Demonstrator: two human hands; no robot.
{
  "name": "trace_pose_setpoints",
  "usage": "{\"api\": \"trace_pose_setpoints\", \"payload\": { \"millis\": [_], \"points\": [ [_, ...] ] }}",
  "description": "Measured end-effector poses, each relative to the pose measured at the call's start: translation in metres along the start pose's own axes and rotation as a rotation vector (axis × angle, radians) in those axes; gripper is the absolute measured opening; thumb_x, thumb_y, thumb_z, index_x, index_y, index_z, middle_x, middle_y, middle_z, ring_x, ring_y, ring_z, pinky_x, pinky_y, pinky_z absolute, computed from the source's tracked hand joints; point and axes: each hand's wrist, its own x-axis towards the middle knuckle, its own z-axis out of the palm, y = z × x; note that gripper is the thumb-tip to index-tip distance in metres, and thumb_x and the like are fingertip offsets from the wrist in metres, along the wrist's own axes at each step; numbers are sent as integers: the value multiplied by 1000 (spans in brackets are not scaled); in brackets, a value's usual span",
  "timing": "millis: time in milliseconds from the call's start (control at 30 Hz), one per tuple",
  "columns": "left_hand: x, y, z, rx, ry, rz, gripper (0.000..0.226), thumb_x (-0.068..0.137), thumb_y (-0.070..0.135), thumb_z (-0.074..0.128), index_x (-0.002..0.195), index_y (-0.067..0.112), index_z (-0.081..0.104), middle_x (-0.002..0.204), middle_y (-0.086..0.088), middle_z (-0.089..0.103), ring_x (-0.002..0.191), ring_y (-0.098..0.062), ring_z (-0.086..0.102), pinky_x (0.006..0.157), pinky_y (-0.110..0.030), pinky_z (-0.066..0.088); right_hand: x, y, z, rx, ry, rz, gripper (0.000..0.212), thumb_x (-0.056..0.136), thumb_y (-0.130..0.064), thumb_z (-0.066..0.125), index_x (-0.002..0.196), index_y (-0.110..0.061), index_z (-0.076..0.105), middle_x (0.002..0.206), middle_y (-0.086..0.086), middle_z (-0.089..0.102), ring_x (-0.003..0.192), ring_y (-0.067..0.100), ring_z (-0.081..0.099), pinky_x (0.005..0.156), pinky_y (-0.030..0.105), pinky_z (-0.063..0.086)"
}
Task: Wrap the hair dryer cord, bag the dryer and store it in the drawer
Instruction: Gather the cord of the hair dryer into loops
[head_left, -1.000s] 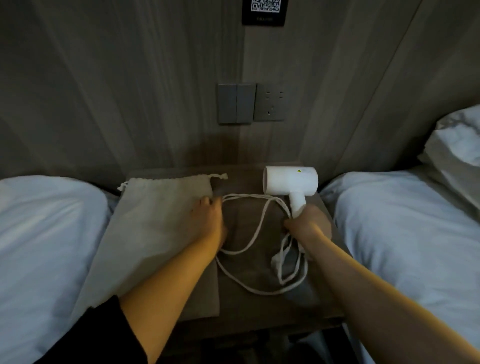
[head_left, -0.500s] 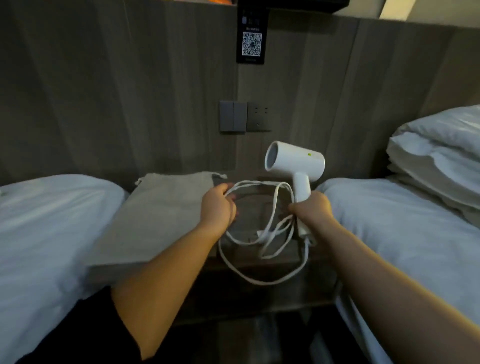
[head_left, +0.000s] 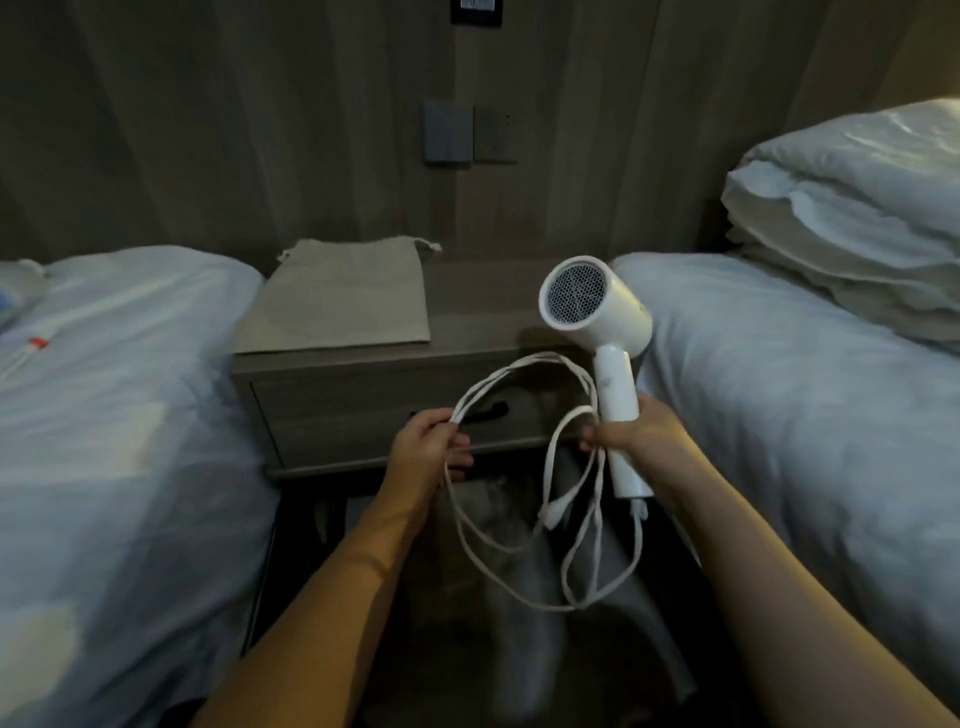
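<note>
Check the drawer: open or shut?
Shut. The drawer front sits flush in the nightstand, no gap showing, its dark handle untouched; both hands are busy with the dryer and cord.

We hold the white dryer (head_left: 597, 304) by its handle in our right hand (head_left: 636, 436), grille toward us, clear of the nightstand (head_left: 467, 312). Our left hand (head_left: 426, 447) pinches the cord (head_left: 519, 540), whose loops hang toward 6 o'clock between the hands. The bag (head_left: 337, 301) lies flat at 11 o'clock; the drawer (head_left: 363, 410) is closed.
</note>
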Motion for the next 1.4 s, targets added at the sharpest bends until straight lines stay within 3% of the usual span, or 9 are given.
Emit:
{"api": "trace_pose_setpoints", "payload": {
  "millis": [167, 367, 500, 600, 733, 967, 1100, 1233, 1400],
  "points": [
    [-1, 5, 2, 210, -154, 44, 15, 97, 21, 44, 86, 25, 54, 77, 0, 61, 62, -12, 59, 60, -26, 43, -5, 2, -10, -71, -105, -17, 27, 68, 2, 73, 89, -7, 60, 82, 16, 63, 74, 26, 61, 74, 40, 51],
    [-22, 9, 4, 102, -397, 58, 23, 95, 30, 45, 95, 19, 65, 74, -5, 63, 58, -15, 57, 59, -27, 45, -17, 4, -17, -163, -343, -29, 23, 66, 6, 69, 86, -2, 58, 64, 11, 67, 56, 20, 63, 59, 30, 52],
    [-33, 11, 13, 385, -594, 219, 28, 95, 31, 46, 84, 19, 68, 63, -3, 61, 51, -12, 52, 53, -21, 42, -17, 11, -10, -214, -385, 8, 29, 70, 10, 66, 93, -6, 59, 78, 13, 62, 65, 23, 63, 59, 33, 55],
    [-37, 4, 20, 438, -510, 319, 32, 95, 27, 47, 72, 19, 67, 46, 7, 49, 42, -4, 43, 49, -15, 37, -12, 14, -6, -210, -413, 50, 20, 73, 5, 66, 88, -6, 57, 76, 13, 62, 65, 22, 64, 66, 36, 56],
    [-31, -5, 18, 70, -458, 211, 37, 95, 17, 44, 63, 12, 62, 38, 8, 37, 35, -5, 31, 39, -14, 28, -5, 13, -15, -25, -458, 177, 12, 81, 1, 62, 92, -4, 60, 65, 5, 70, 53, 12, 65, 49, 22, 52],
    [-17, 5, -1, -392, -451, 103, 31, 84, 25, 44, 64, 10, 63, 42, 5, 34, 36, -7, 29, 40, -19, 23, 7, 25, -33, 136, -538, 238, 32, 71, -2, 67, 102, 2, 58, 78, 14, 75, 68, 21, 72, 62, 26, 58],
    [-14, 6, -4, -382, -423, 89, 32, 86, 26, 43, 64, 11, 62, 42, 5, 33, 36, -7, 28, 41, -20, 20, 4, 25, -31, 412, -526, 306, 55, 48, -27, 91, 87, 4, 68, 78, 22, 73, 70, 28, 73, 70, 39, 60],
    [-15, 5, 1, -237, -293, 86, 36, 97, 20, 39, 65, 8, 53, 36, 8, 28, 30, -5, 23, 34, -14, 19, 0, 18, -29, 392, -499, 233, 99, 24, -48, 93, 101, 6, 61, 83, 21, 73, 76, 26, 73, 64, 34, 60],
    [-20, 12, 6, -72, -149, 115, 38, 96, 22, 45, 61, 11, 55, 35, 8, 31, 30, -5, 25, 34, -15, 21, -3, 14, -27, 275, -487, 140, 102, 23, -52, 91, 102, 4, 61, 90, 17, 73, 82, 19, 73, 65, 29, 60]
  ]
}}
